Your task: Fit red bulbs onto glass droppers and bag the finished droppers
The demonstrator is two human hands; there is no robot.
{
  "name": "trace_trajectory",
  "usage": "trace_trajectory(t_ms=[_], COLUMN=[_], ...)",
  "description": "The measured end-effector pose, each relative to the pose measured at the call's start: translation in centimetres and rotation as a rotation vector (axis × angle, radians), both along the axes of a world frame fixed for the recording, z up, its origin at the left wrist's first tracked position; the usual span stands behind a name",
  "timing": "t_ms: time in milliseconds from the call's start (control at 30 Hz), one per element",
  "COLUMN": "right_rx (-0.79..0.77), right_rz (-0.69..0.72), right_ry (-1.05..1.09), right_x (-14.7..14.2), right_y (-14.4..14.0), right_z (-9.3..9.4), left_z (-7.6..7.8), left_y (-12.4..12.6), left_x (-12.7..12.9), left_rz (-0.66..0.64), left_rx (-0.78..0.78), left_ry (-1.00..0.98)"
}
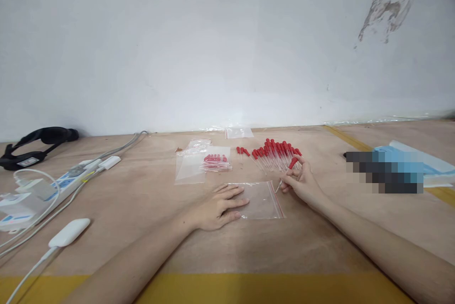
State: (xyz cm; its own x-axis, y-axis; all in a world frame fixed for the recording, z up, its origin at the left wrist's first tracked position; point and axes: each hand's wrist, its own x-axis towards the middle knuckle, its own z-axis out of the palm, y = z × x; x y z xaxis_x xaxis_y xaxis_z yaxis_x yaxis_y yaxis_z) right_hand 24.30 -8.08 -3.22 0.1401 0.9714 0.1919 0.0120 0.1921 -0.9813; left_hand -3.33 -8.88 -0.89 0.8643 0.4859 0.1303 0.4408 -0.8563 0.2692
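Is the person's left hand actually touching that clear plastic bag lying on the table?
Touching. The head view shows the left hand lying flat, its fingers resting on the left edge of the clear bag.

Bare counter (149,199) open between the left hand (216,209) and the power strip (53,188) with its cables. Ahead, the pile of droppers (275,154) and filled bag (216,162) block the way. Blue packet (419,164) well right, open gap before it.

- You get bright, even, soft light; shadows under your hands are faint.
- Straight lines bow at the edges.
- A pixelated block (384,171) masks one patch at right.
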Motion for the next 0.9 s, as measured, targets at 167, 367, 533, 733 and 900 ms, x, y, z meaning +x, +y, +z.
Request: trace_trajectory(t_ms=[167, 367, 533, 733, 900], right_rx=[0.028, 0.04, 0.052, 0.027, -0.104], right_rz=[-0.008, -0.032, -0.036, -0.032, 0.083], right_ry=[-0.006, -0.004, 0.001, 0.008, 0.184], right_x=[-0.24, -0.05, -0.16, -0.51, -0.54], right_y=[0.28, 0.47, 0.28, 0.18, 0.16], right_z=[-0.36, -0.7, -0.4, -0.49, -0.85], left_z=[0.21, 0.39, 0.3, 0.39, 0.17], left_y=[-0.28, -0.44, -0.37, -0.41, -0.48], left_x=[0.02, 0.05, 0.02, 0.06, 0.04], left_rz=[0.023, 0.035, 0.04, 0.032, 0.093], left_rx=[-0.001, -0.004, -0.003, 0.009, -0.002], left_ry=[-0.003, -0.018, -0.005, -0.008, -0.002])
